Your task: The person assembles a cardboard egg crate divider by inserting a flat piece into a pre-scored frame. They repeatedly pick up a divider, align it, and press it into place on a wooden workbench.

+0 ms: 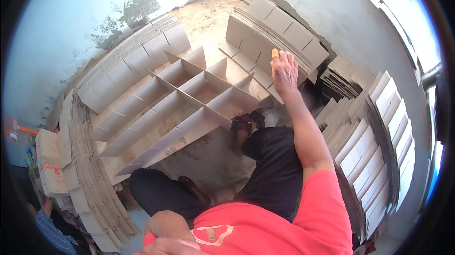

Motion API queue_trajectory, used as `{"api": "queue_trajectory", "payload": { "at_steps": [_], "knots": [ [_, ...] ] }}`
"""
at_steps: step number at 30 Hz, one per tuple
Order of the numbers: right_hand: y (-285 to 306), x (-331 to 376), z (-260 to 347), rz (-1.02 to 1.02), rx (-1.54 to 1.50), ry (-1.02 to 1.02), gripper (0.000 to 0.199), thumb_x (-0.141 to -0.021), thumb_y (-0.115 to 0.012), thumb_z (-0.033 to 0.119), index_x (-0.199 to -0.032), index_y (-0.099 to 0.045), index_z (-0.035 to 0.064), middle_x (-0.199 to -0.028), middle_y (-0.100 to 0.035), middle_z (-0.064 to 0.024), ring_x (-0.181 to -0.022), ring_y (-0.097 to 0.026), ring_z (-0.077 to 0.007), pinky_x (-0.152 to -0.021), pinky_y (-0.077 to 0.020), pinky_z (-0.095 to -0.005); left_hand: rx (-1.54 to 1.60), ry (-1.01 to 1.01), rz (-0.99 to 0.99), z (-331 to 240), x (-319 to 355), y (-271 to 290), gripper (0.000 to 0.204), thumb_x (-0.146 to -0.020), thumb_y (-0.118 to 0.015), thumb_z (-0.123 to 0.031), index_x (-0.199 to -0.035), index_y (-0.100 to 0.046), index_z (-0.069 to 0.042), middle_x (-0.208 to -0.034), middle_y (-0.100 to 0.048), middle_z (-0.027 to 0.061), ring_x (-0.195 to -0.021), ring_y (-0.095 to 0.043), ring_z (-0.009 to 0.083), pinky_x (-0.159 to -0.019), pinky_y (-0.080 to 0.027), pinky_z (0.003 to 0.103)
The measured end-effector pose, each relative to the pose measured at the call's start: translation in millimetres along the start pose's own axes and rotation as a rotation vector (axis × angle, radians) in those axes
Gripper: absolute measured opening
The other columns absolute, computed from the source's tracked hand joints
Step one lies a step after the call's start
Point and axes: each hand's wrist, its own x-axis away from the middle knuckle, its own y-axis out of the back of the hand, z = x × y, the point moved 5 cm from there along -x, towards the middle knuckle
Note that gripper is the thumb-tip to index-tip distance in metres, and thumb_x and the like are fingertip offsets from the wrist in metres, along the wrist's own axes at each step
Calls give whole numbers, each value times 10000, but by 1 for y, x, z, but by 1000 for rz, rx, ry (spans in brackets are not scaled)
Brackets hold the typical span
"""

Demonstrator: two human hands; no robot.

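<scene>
My right hand (284, 72) reaches forward, with an orange cover on one fingertip. Its fingers curl over the top edge of a leaning stack of slotted cardboard strips (265, 27) and grip the nearest strip. To the left of that hand, a partly assembled cardboard grid divider (189, 98) lies on the floor. My left hand (166, 231) rests low at the bottom edge, near my red shirt and black trousers. Its fingers are curled, and nothing is visible in it. One foot (241, 127) sits by the grid's near corner.
More slotted strips lean on the wall at left (137, 56). Flat piles lie along the left (90, 174) and fan out at right (369, 146). A closed carton (47, 160) stands far left, with another person's sleeve (47, 226) below it. A window (407, 13) is at right.
</scene>
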Motion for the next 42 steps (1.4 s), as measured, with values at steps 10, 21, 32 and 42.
{"api": "queue_trajectory", "payload": {
  "at_steps": [10, 21, 32, 42],
  "knots": [
    [-32, -6, -45, 37, 193, -146, 311, -750, -596, 78, -1060, -598, 65, -950, -550, -45, -954, -521, -207, -780, -388, -379, -2, -127, -69, 9, -2, -20, 146, -790, -653, -101, -680, -596, -22, -658, -640, 124, -564, -638, 223, -508, -545, 340],
    [-23, -9, -60, 135, 120, -203, 152, -827, -677, 258, -886, -644, 121, -957, -646, -60, -953, -603, -263, -749, -493, -424, -345, 175, -164, 34, -31, -11, 163, -843, -621, -100, -712, -625, -4, -738, -671, 120, -564, -637, 232, -518, -547, 322],
    [34, -24, -60, -121, -90, -436, 252, -885, -651, 330, -971, -661, 93, -976, -691, -88, -855, -647, -312, -756, -486, -401, -768, 71, -302, 31, 23, 72, 137, -732, -724, -11, -849, -653, -21, -888, -693, 87, -697, -636, 148, -637, -515, 283],
    [125, -56, 68, 156, -1170, -196, 405, -873, -688, 90, -1262, -583, 43, -797, -714, -36, -693, -563, -27, -644, -483, -223, -1721, 596, 60, 91, 135, 176, 339, -733, -759, -165, -1016, -659, -7, -885, -674, 120, -834, -622, 288, -760, -491, 388]
  ]
}}
